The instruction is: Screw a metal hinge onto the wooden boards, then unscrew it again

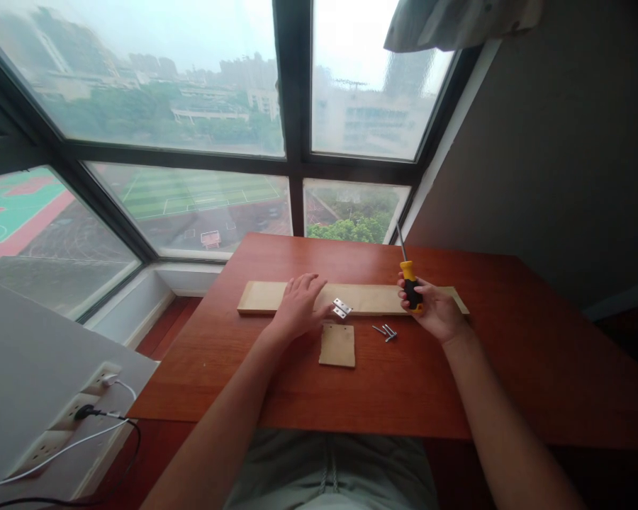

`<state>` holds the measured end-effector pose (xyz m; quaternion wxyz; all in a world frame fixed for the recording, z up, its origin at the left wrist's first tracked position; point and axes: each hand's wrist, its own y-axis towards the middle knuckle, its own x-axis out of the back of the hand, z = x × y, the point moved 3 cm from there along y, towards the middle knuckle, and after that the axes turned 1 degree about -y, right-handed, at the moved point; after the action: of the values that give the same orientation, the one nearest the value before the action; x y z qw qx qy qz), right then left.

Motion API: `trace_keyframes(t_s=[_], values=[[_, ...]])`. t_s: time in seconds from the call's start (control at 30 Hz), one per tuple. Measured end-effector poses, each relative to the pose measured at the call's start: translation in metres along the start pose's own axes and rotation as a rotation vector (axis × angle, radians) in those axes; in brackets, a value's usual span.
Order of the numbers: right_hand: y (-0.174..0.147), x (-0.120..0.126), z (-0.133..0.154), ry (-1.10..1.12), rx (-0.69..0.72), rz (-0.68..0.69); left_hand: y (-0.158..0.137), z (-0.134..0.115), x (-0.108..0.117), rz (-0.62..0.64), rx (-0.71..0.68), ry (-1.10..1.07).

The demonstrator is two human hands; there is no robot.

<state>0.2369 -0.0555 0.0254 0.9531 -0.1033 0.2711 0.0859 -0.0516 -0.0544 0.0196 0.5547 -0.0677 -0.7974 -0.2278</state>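
My right hand (437,310) is wrapped round the black and yellow handle of a screwdriver (413,289), its shaft pointing up and away from me. On the left part of a long pale wooden board (369,299) rests my left hand (302,306), fingers spread. Close to its thumb, a silver hinge (342,307) lies at the board's near edge; whether the thumb touches it I cannot tell. In front of the hinge is a small square tan piece (337,346) with two holes along its far edge. Several screws (388,333) lie loose to the right of it.
Everything lies on a reddish-brown wooden table (404,397). Large framed windows (292,166) stand behind it, and a dark wall is on the right. At lower left, wall sockets (69,411) hold plugs with a white and a black cable (130,432).
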Motion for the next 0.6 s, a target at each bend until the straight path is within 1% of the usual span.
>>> trace_keyframes(t_s=[0.1, 0.23, 0.37, 0.6], values=[[0.004, 0.005, -0.003, 0.102, 0.082, -0.028, 0.005, -0.011, 0.005, 0.019, -0.115, -0.056], [0.002, 0.016, -0.006, 0.035, 0.181, -0.127, 0.009, -0.024, 0.004, 0.109, -0.218, -0.057], [-0.003, 0.022, -0.008, -0.005, 0.204, -0.195, 0.009, -0.031, 0.001, 0.161, -0.275, -0.021], [-0.002, 0.021, -0.013, -0.021, 0.216, -0.239, 0.005, -0.032, -0.001, 0.175, -0.306, 0.004]])
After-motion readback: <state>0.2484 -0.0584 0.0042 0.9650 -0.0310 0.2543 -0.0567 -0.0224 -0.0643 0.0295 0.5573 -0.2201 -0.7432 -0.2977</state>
